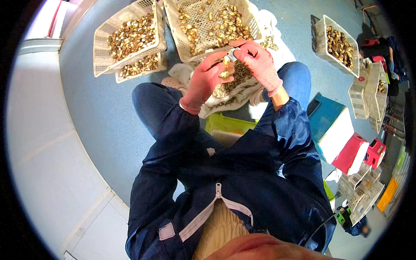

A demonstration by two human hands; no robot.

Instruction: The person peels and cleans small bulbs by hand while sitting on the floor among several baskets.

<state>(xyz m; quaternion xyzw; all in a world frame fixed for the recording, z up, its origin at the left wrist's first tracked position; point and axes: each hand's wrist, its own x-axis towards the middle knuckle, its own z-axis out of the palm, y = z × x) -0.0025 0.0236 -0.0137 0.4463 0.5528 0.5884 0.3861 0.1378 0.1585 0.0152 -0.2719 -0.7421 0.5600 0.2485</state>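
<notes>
While dark-blue sleeves run down toward the wrists, the left hand, in a pink fabric glove, has its grip closed on a small cream-and-brown mushroom piece. Right hand, gloved to match, is just beside it, grip pinched on a small pale-grey object; its kind cannot be told. Mushroom piece sits between the hands, above a heap of fine brown-and-cream trimmings on a crumpled white cloth. Just beyond: large off-white perforated plastic crate, brown-and-cream mushrooms spread over its bottom. To its left, a mushroom-filled off-white plastic crate rests above a lower crate. Well apart at right, a white rectangular crate of browner pieces stands on the blue floor. Yellow-green plastic object, partly hidden, lies between the legs.
</notes>
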